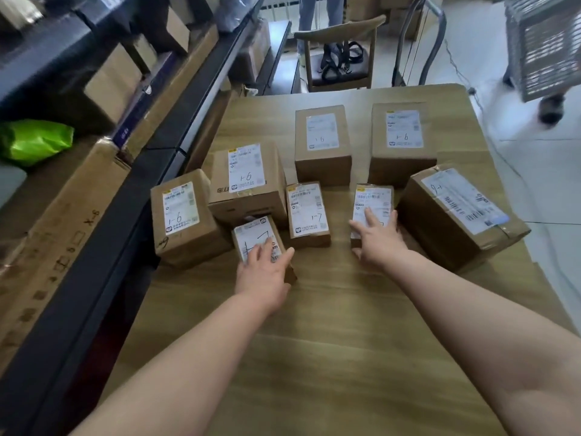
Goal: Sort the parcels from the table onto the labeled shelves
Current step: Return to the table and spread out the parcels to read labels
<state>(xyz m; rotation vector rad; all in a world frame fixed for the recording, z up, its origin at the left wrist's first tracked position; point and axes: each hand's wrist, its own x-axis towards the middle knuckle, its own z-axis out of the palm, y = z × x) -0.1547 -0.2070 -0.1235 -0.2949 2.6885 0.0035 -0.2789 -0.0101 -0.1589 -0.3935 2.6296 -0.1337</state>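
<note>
left hand [264,273]: arm outstretched, palm down, fingers spread | right hand [379,247]: arm outstretched, palm down, fingers extended

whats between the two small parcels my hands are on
In the head view, another small parcel marked 1-7 lies on the table between them.

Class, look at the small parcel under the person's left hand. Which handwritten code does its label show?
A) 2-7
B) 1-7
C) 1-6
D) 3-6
B: 1-7 is handwritten in black on the small parcel that the left hand rests on.
</note>
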